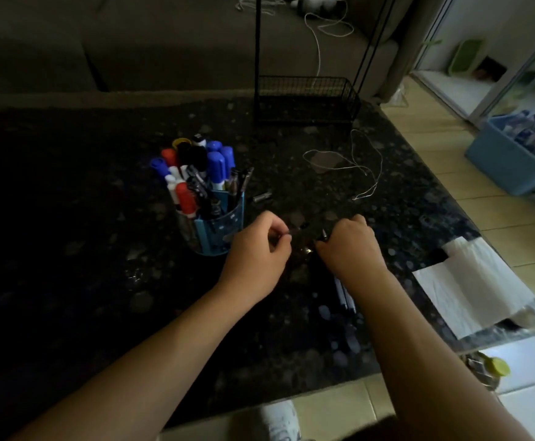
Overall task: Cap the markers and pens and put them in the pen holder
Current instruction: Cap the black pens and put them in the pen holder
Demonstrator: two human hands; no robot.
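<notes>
A blue pen holder (220, 229) stands on the dark speckled table (84, 249), packed with capped blue, red and black markers and several pens. Just right of it, my left hand (256, 253) pinches a thin dark pen (298, 229) whose tip points right. My right hand (350, 246) is curled round a small dark piece, apparently a pen cap (323, 233), close to the pen's end. A loose dark cap or pen part (262, 197) lies behind the hands. Several pens (345, 296) lie partly hidden under my right forearm.
A black wire basket (307, 98) stands at the table's far side, with a white cord (352, 167) lying in front of it. White paper napkins (473, 284) rest at the right table edge. A blue bin (514, 157) sits on the floor to the right.
</notes>
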